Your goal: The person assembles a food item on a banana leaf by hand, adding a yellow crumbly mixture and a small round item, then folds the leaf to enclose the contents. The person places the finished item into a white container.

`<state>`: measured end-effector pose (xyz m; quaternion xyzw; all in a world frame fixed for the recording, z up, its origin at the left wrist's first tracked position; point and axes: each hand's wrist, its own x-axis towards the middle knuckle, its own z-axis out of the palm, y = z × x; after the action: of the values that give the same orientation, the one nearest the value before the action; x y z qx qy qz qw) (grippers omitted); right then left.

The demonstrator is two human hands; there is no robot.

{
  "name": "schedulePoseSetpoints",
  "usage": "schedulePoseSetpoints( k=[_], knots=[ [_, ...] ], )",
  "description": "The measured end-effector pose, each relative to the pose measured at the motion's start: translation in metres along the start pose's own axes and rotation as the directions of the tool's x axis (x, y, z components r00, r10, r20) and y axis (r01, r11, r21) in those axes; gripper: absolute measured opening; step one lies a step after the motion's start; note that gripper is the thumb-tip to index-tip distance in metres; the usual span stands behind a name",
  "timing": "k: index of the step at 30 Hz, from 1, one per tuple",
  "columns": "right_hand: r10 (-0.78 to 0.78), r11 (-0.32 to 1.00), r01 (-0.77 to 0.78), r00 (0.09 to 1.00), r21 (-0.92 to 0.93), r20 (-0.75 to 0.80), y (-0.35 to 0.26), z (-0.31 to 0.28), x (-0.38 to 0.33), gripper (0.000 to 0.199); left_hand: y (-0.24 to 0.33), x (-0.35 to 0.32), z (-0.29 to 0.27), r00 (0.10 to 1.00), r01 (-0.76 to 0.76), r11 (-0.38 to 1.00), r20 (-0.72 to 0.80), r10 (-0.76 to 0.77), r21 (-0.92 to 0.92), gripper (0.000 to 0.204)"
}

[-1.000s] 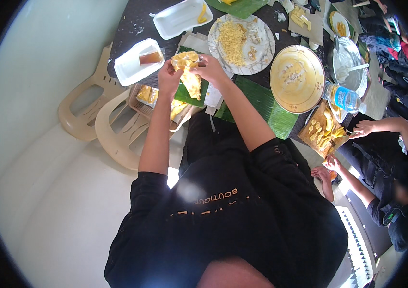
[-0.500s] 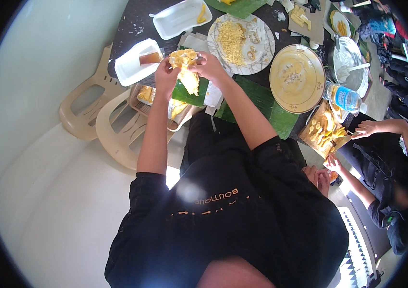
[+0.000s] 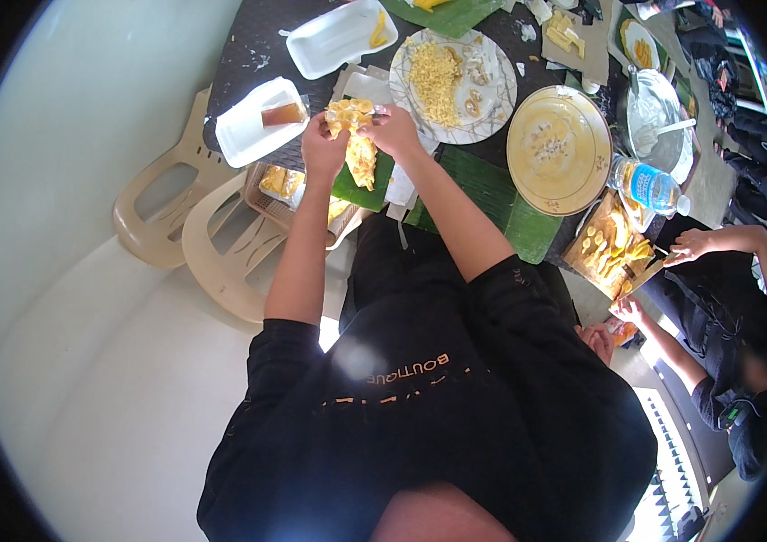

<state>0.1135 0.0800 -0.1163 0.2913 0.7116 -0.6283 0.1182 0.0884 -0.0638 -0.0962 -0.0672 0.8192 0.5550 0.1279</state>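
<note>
Up near the table's edge, my left hand (image 3: 322, 144) pinches one side of a clumpy yellow piece of food (image 3: 361, 161) with pale, glossy patches. My right hand (image 3: 390, 131) grips its other side, thumb and fingers closed. Its top stands between my hands and a longer part hangs below; its exact kind cannot be made out. Beneath it lies a green banana leaf (image 3: 370, 191). A woven basket (image 3: 297, 212) with yellow, glossy packets sits below my left hand. Left of that hand, a white foam tray (image 3: 252, 140) holds a flat brown piece.
Beyond my hands stand another foam tray (image 3: 329, 45) and a marbled plate (image 3: 492, 99) with yellow crumbs. Rightward are a yellowish plate (image 3: 559, 149), a water bottle (image 3: 647, 185) and a metal pot (image 3: 652, 99). A co-worker's hand (image 3: 692, 246) is over a cutting board (image 3: 613, 248) of sliced yellow fruit. Plastic chairs (image 3: 153, 208) stand left.
My hands have shifted slightly right and down with the yellow food, whose hanging part now reaches lower. At right, another person's hands near the board have moved a little.
</note>
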Motion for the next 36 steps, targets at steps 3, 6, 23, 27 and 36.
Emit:
schedulePoseSetpoints(
  k=[3, 6, 23, 27, 36],
  knots=[
    [0.0, 0.998, -0.003, 0.999, -0.062, -0.052, -0.013, -0.007, -0.013, 0.053, 0.03, -0.014, 0.001, 0.998, 0.033, 0.978, -0.055, -0.022, 0.205, 0.044],
    [-0.031, 0.991, 0.02, 0.996, -0.13, -0.081, -0.015, -0.009, -0.02, 0.048, 0.049, -0.028, -0.002, 0.956, -0.14, 0.76, -0.114, 0.272, 0.635, 0.039],
    [-0.031, 0.985, 0.008, 0.991, -0.173, -0.129, -0.021, -0.012, -0.054, 0.041, 0.112, 0.068, 0.02, 0.622, -0.72, 0.349, 0.781, -0.057, 0.6, 0.016],
    [-0.049, 0.978, 0.015, 0.986, -0.21, -0.157, -0.021, -0.012, -0.055, 0.045, 0.115, 0.067, 0.021, 0.613, -0.725, 0.33, 0.785, -0.091, 0.605, 0.016],
    [0.003, 0.979, -0.025, 0.994, -0.2, -0.111, -0.026, -0.015, -0.053, 0.041, 0.107, 0.082, 0.025, 0.543, -0.765, 0.308, 0.824, -0.162, 0.565, 0.014]
  ],
)
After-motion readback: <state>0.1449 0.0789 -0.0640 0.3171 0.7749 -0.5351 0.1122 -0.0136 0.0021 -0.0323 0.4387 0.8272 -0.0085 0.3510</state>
